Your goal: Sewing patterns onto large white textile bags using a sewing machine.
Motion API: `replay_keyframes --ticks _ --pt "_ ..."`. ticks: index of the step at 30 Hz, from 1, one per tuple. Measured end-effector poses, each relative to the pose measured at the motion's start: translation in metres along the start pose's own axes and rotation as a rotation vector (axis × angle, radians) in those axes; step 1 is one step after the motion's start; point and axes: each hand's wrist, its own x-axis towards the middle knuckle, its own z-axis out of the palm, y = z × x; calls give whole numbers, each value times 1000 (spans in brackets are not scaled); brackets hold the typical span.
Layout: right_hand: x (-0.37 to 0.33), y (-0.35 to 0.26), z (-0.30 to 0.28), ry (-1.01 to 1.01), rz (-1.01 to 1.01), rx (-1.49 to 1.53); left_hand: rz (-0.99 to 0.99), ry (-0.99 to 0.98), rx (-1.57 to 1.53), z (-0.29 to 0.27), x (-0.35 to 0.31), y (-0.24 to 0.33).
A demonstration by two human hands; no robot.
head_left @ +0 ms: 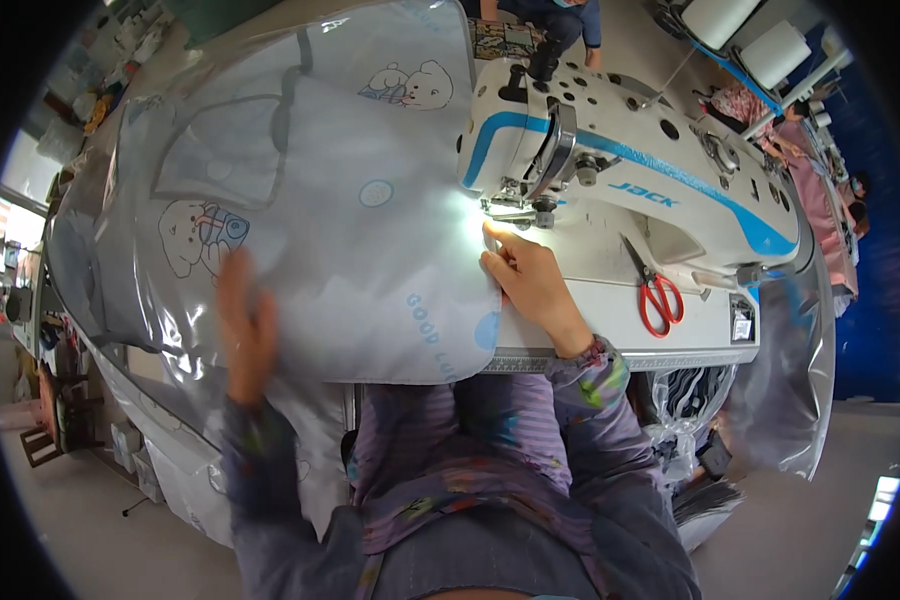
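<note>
A pale grey, glossy plastic sheet (330, 270) with cartoon puppies and blue print lies across the sewing machine table. Its right edge runs beneath the needle area of a white and blue sewing machine (610, 150), where a lamp lights the work. My right hand (535, 280) is at that edge, close to the presser foot, with thumb and index finger closed on the sheet. Further left, my left hand (247, 330) is blurred by motion over the sheet, its fingers stretched out and thumb apart. What lies under the right palm is hidden.
Red-handled scissors (660, 300) lie on the machine bed, right of my right hand. A ruler strip (530, 364) runs along the table's front edge. Thread cones (770, 55) stand at the upper right. Beyond the machine sits another person (560, 25).
</note>
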Motion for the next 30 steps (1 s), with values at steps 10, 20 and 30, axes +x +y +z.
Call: replay_keyframes --ticks 10,20,30 --pt "-1 5 1 -103 -4 147 328 -276 330 -58 -64 14" --pt "0 -5 -2 -113 80 181 410 -241 289 -55 -22 35" --pt "1 -9 -1 -95 138 194 423 -263 267 -40 27 21"
